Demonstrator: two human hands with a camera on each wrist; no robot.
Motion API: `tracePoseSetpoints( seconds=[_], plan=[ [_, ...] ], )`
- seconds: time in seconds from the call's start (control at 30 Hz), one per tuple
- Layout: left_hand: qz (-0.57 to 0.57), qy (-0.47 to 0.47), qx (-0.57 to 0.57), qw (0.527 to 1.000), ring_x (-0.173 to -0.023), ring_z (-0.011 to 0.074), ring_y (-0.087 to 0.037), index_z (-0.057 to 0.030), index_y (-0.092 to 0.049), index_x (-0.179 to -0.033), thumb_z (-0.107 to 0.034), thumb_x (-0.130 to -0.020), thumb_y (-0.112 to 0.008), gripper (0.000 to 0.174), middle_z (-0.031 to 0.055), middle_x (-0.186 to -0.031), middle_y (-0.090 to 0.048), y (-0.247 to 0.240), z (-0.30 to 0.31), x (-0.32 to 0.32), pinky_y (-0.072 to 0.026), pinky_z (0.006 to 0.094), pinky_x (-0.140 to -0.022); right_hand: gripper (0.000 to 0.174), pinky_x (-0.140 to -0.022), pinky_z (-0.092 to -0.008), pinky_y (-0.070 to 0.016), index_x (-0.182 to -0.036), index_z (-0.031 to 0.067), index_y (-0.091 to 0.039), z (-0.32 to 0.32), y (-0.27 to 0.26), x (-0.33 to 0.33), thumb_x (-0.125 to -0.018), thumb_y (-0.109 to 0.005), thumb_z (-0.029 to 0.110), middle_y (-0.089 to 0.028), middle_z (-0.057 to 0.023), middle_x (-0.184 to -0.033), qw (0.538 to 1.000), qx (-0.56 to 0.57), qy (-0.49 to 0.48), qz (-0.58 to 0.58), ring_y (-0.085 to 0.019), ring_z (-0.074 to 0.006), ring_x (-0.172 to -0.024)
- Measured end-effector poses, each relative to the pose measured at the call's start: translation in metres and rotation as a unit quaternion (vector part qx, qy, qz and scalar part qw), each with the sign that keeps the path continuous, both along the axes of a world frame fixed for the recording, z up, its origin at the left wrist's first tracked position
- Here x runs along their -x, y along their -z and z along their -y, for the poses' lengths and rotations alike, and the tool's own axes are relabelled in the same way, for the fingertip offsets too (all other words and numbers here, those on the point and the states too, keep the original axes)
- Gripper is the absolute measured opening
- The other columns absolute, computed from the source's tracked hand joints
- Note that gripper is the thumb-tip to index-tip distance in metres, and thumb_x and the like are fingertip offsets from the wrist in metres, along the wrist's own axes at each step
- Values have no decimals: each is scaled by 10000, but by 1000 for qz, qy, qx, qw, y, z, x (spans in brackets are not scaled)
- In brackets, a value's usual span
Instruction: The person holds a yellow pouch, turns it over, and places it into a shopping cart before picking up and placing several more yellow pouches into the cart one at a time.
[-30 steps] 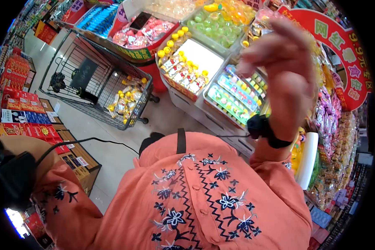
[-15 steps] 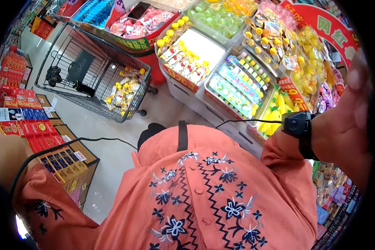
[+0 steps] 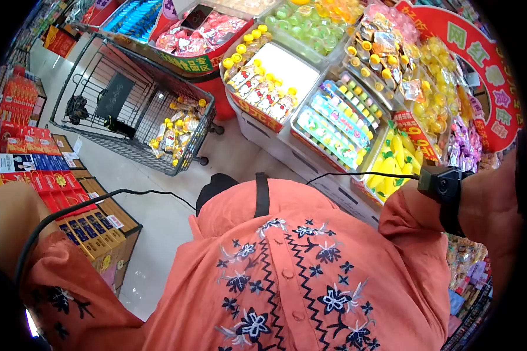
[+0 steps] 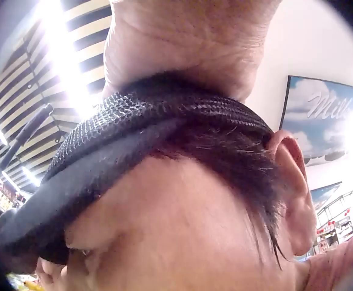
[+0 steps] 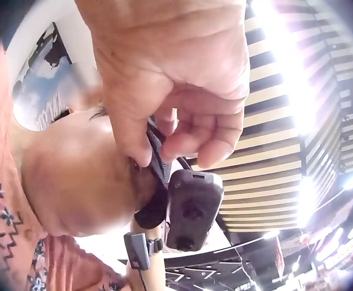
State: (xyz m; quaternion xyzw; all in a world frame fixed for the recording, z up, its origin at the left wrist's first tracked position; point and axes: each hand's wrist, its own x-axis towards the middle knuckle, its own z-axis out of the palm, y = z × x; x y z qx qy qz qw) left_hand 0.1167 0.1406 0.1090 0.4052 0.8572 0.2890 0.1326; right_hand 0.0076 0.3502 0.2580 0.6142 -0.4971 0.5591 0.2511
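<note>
My right hand [image 5: 176, 79] is up at the head; its thumb and curled fingertips pinch the black head strap [image 5: 158, 148] just above the head camera [image 5: 194, 209]. In the head view only part of this hand [image 3: 495, 202] shows at the right edge, with a black wrist camera [image 3: 442, 186] strapped behind it. My left hand [image 4: 188, 45] lies against the top of the dark mesh headband [image 4: 134, 118]; its heel shows in the left wrist view and its fingers are hidden. At the head view's left edge only the left forearm [image 3: 12, 219] appears.
A shopping cart [image 3: 114, 96] holding yellow-capped candy packets [image 3: 178, 131] stands ahead on the left. Candy bins [image 3: 334, 120] and a red sign [image 3: 486, 64] fill the right. Stacked boxes [image 3: 93, 234] stand at left. A black cable [image 3: 357, 174] runs to the right wrist.
The right hand has swung from over the candy bins to the right edge of the view, up beside the head. The left wrist and its camera have left the head view. The cart stays put.
</note>
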Motion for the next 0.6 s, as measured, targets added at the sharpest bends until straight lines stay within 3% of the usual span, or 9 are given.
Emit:
tracePoseSetpoints(
  seconds=[0.37,0.6],
  plan=[
    [142,-107,108,978,-1006,272,-617,20,-586,-1177,-475,-1053,-359,558,178,-1100,-621,164,5,13,-465,377,-969,230,-738,-338,-456,-1003,21,-538,-19,1,13,-939,-522,242,-525,-56,-801,999,27,43,2,-519,-162,-705],
    [188,-138,122,965,-984,263,-617,19,-590,-1162,-475,-1050,-373,551,171,-1080,-622,212,9,19,-467,367,-955,194,-727,-339,-442,-956,37,-535,-24,13,16,-930,-520,229,-499,-41,-767,998,42,55,10,-499,-159,-687]
  ],
)
